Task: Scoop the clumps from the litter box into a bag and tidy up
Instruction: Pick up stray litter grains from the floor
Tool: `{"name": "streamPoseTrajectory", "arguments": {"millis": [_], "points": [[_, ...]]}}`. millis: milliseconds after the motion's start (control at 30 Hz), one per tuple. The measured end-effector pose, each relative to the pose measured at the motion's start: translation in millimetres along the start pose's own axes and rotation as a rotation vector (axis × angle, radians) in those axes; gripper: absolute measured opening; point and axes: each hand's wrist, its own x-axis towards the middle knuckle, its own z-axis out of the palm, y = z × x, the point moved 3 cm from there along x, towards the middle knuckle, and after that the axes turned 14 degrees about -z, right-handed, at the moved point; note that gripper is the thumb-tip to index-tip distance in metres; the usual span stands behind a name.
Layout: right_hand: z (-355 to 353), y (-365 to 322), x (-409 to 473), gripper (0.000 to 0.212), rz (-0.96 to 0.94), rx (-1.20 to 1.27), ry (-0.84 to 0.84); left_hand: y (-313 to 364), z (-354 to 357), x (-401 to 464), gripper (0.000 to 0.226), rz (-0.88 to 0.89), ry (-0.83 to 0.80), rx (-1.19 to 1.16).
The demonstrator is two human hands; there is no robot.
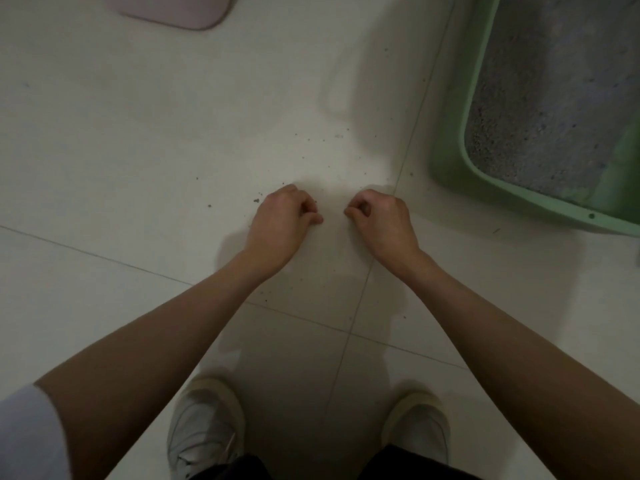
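Green litter box (450, 161) at two o'clock; left hand (280, 223) and right hand (381, 220) curled over tile floor (138, 150), holding nothing.

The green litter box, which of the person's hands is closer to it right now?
Right. The right hand is held out over the floor just left of the green litter box; the left hand is farther left, beyond the right hand. Neither touches it.

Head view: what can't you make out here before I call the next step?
- Litter box: cut off by the right and top edges; clumps in the blurred litter can't be made out.
- Left hand and right hand: curled fingers hide the palms; the grip appears empty.
- Pink mat: cut off by the top edge.
- Bag, scoop: not in view.
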Motion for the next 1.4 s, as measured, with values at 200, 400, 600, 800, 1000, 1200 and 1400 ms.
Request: {"name": "streamPoseTrajectory", "arguments": {"millis": [200,400,600,800,1000,1200,1400], "points": [[-6.7,3.1,0.8,0.008,0.158,0.263,0.067,2.2,-3.2,0.5,0.014,0.021,0.016,-0.014],[-18.1,14.9,-10.1,0.03,0.454,1.156,0.366,-8.1,-22.0,2.9,0.018,-0.33,-0.265,-0.938],[-26.4,35.3,-14.3,0.029,0.272,0.215,0.393,-2.0,-15.8,6.9,0.01,-0.177,-0.057,-0.29],[-28.9,45.0,2.5,0.016,0.071,-0.099,0.313,1.4,0.0,14.1,0.024,-0.025,0.006,-0.073],[-26.9,49.9,9.3,0.023,0.204,-0.194,0.318,6.7,0.9,12.9,0.017,0.105,0.071,0.049],[-30.1,42.5,4.7,0.025,0.226,-0.212,0.288,3.1,9.0,3.5,0.019,0.257,0.129,0.218],[-20.9,15.7,-13.5,0.021,0.459,1.033,0.386,4.3,-11.7,0.6,0.015,-0.193,-0.159,-0.618]]}}
